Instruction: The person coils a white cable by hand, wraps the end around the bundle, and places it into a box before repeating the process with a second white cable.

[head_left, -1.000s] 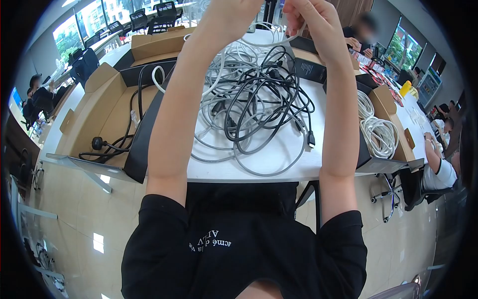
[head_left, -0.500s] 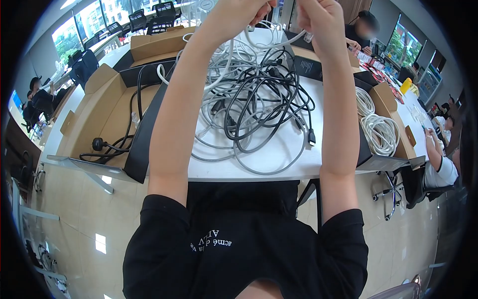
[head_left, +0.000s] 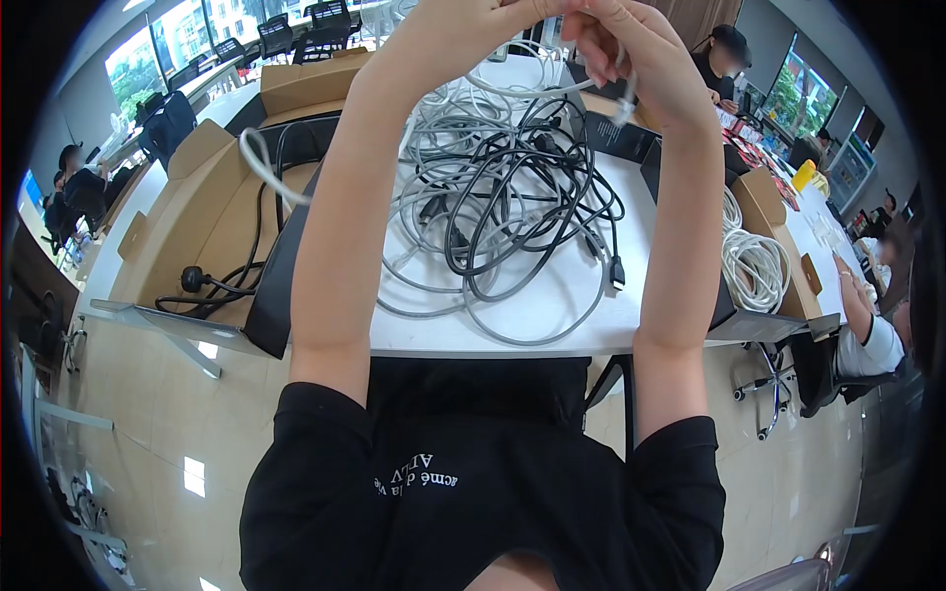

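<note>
At the top edge, above the pile, my left hand and my right hand meet with a white cable. The left fingers are partly cut off by the frame edge. My right fingers are curled around the cable, whose clear plug hangs below them. A white loop sticks out left of my left forearm. Below lies a tangle of grey cables and black cables on the white table.
An open box with a black plug cable stands at the left. Another box at the right holds coiled white cables. A yellow object lies farther right. Other people sit at both sides.
My hands have come together and the right wrist has turned, with its fingers now showing. The clear plug hangs lower, and the white loop has swung out to the left.
</note>
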`<state>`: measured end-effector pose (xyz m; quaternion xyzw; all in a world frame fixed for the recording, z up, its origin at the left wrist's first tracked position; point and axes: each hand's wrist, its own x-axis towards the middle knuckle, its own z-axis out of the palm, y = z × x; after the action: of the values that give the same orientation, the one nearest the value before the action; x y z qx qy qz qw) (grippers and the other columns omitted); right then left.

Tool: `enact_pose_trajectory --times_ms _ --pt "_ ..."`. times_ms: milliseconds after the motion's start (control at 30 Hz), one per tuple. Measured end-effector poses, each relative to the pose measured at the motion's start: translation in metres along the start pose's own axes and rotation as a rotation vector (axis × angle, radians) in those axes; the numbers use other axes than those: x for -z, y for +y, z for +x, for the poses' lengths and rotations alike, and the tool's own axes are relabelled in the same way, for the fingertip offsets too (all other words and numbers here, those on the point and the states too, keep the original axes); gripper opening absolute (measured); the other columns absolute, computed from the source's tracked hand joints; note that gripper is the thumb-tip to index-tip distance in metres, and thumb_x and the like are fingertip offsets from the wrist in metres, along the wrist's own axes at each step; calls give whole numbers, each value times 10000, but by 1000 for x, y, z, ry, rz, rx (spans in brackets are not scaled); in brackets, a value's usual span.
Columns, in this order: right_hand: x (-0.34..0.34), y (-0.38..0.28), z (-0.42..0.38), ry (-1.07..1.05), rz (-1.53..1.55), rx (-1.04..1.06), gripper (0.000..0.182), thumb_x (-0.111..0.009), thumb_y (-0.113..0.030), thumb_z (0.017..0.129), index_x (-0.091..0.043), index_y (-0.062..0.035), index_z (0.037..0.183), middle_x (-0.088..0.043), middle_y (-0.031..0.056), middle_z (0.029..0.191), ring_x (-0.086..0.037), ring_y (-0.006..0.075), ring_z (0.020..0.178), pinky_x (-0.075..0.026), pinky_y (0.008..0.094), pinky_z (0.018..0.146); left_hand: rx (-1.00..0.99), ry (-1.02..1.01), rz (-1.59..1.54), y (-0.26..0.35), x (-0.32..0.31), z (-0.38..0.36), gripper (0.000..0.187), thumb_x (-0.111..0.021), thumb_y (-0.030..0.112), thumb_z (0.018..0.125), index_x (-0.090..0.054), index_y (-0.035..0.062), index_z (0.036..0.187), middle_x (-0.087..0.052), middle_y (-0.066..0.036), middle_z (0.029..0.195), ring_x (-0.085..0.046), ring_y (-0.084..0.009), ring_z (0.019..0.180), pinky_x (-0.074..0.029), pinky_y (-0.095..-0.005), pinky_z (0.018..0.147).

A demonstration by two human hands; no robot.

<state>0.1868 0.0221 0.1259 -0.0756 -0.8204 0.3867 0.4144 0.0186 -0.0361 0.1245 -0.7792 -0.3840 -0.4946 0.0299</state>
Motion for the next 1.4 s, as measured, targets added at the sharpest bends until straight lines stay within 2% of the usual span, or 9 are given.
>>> enact_pose_trajectory --times_ms 200,400,500,700,900,1033,1133,1300,1400 --pt "5 4 4 -25 80 -6 394 -425 -374 923 -535 -34 757 -362 -80 531 -272 14 428 -203 170 387 -80 44 -6 -12 -1 6 382 -524 345 872 -581 2 715 -459 3 570 -408 -80 549 -327 -239 495" --pt "-3 3 3 143 74 80 400 -433 -370 920 -489 -63 669 -294 -88 499 -205 18 406 -155 186 379 99 -131 -338 -10 5 4 331 -521 355 878 -571 38 798 -522 13 610 -495 -55 580 -404 -202 524" --pt "8 11 9 172 215 247 432 -420 -390 920 -447 -83 616 -273 -79 478 -200 28 387 -148 202 370 134 -126 -393 -13 7 2 319 -514 354 883 -558 51 792 -514 22 601 -471 -44 550 -372 -189 494" --pt "6 21 17 223 426 312 467 -391 -413 923 -425 -89 588 -285 -52 454 -229 58 364 -170 217 362 39 -25 -737 -31 -9 12 346 -445 390 910 -481 104 719 -394 64 535 -307 -15 439 -223 -161 404" --pt "5 15 11 128 264 230 448 -393 -402 925 -489 -69 641 -398 -36 471 -352 62 386 -271 190 377 75 1 -612 -40 3 9 363 -429 418 910 -456 109 720 -341 75 535 -274 -8 439 -196 -164 400" --pt "7 14 12 200 -240 228 438 -416 -396 919 -549 -41 698 -465 -29 513 -414 43 437 -314 177 402 -9 168 -185 -30 -2 10 407 -461 404 898 -454 55 688 -338 31 539 -304 -66 491 -258 -228 445" --pt "-1 6 8 266 -325 173 418 -441 -370 913 -553 -39 685 -459 -36 523 -410 28 459 -312 169 412 -83 242 90 -21 -3 7 435 -490 386 884 -441 18 657 -334 -13 545 -315 -109 533 -288 -279 483" --pt "1 10 9 191 -190 149 390 -458 -322 911 -539 -52 642 -421 -58 520 -357 19 457 -256 184 403 -153 158 191 -9 2 4 445 -533 360 863 -428 8 611 -325 -42 548 -320 -123 547 -294 -301 491" --pt "4 13 11 194 -166 162 379 -485 -324 900 -539 -65 628 -399 -68 513 -320 10 446 -211 196 393 -57 114 141 -8 -1 6 434 -556 360 849 -459 11 609 -379 -26 553 -332 -103 551 -294 -285 486"
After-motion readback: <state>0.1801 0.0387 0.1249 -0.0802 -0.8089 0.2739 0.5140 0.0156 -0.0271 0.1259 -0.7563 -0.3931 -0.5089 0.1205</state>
